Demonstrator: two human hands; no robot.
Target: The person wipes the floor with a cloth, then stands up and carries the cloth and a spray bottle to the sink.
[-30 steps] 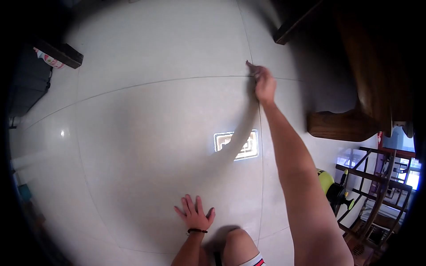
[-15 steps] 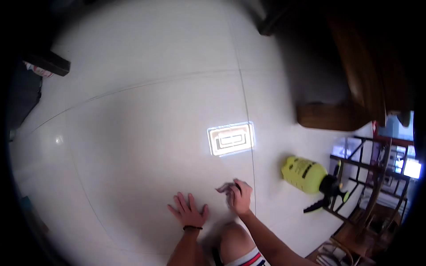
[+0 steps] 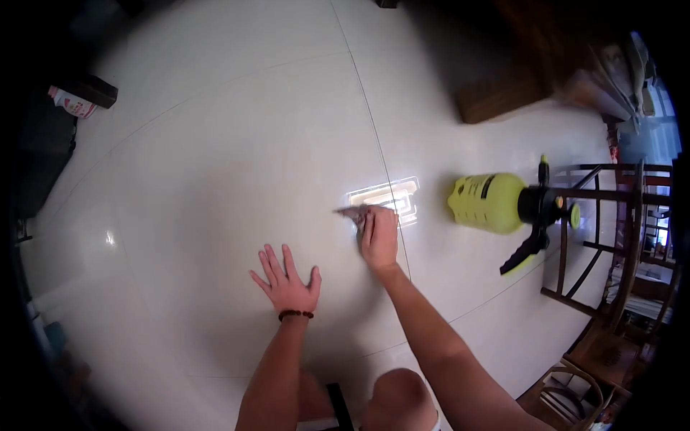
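Note:
My left hand (image 3: pixel 290 289) lies flat with its fingers spread on the pale tiled floor (image 3: pixel 215 179), a dark bead bracelet on its wrist. To its right, my right hand (image 3: pixel 380 237) is closed round a crumpled greyish cloth (image 3: pixel 353 212), which touches the floor beside a bright rectangular light reflection. Part of the cloth is hidden by the fingers. Further right stands a yellow-green spray bottle (image 3: pixel 489 203) with a black pump head and handle.
A wooden furniture base (image 3: pixel 503 97) is at the upper right. Dark wooden rack bars (image 3: pixel 596 251) and a round-backed chair (image 3: pixel 571 391) are at the right. A white and pink bottle (image 3: pixel 72 103) is at the upper left, by a dark leg.
My right hand has come back from far ahead with the cloth, then moved a little forward. The view has shifted, showing more of the spray bottle. My left hand stays flat on the floor.

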